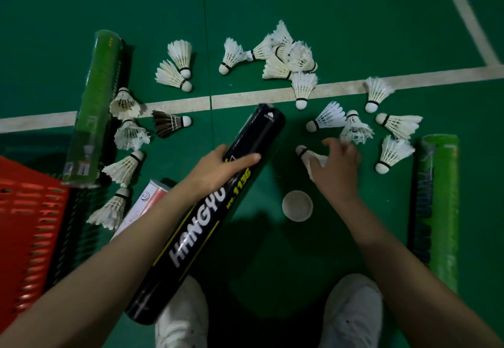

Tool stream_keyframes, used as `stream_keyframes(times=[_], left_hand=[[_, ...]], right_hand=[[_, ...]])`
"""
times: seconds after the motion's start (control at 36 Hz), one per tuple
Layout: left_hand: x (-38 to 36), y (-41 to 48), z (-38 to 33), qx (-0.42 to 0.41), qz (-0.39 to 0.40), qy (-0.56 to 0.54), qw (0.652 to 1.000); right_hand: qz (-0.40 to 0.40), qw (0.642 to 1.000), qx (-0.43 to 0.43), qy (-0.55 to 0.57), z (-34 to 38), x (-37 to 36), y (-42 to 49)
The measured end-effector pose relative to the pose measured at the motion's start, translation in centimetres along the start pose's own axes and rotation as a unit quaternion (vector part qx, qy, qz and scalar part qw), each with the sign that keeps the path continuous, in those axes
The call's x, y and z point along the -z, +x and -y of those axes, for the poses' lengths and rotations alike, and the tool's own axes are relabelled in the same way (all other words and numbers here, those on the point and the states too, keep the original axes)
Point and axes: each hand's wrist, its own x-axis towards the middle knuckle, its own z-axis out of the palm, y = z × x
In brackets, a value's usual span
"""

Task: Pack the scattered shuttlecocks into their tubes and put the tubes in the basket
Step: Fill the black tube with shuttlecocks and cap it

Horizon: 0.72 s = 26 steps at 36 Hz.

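Gripping one black tube (218,203) in the left hand (226,166), the person curls the right hand (338,166) round one shuttlecock (306,156) beside it — two green tubes (98,107), one red basket (27,225) at left.

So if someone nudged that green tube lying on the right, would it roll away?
Probably, sideways: the green tube is round and lies on its side on the smooth court floor. It looks like a long cardboard shuttlecock tube, so likely light and fairly stiff. Whether it is full, I cannot tell.
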Motion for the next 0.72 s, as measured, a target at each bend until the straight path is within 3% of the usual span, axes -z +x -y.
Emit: stream_keyframes(times=[0.11, 0.19, 0.31, 0.5, 0.58, 0.72], left_hand=[[-1.1, -1.6, 0.9, -0.01, -0.006, 0.12, 0.993], [-2.0, -2.2, 2.0, -0.023, -0.023, 0.21, 0.977], [-2.5, -3.0, 2.5, -0.05, -0.046, 0.248, 0.966], [-2.4, -4.4, 3.5, -0.082, -0.073, 0.241, 0.964], [-2.2, -4.5, 3.7, -0.076, -0.067, 0.218, 0.971], [-2.4, -4.4, 3.1, -0.082, -0.046, 0.185, 0.978]], right_hand=[[0.038, 0.99, -0.091, 0.102, -0.6, -0.5, -0.3], [0.09, 0.986, -0.087, 0.108, -1.0, -1.1, -0.3], [0.088, 0.981, -0.083, 0.154, -1.2, -1.7, -0.4], [-0.027, 0.946, -0.055, 0.317, 0.6, 0.0, -0.7], [-0.002, 0.932, -0.002, 0.362, 1.5, 1.9, -0.9], [0.099, 0.952, 0.059, 0.285, 2.3, 2.6, -1.0]])
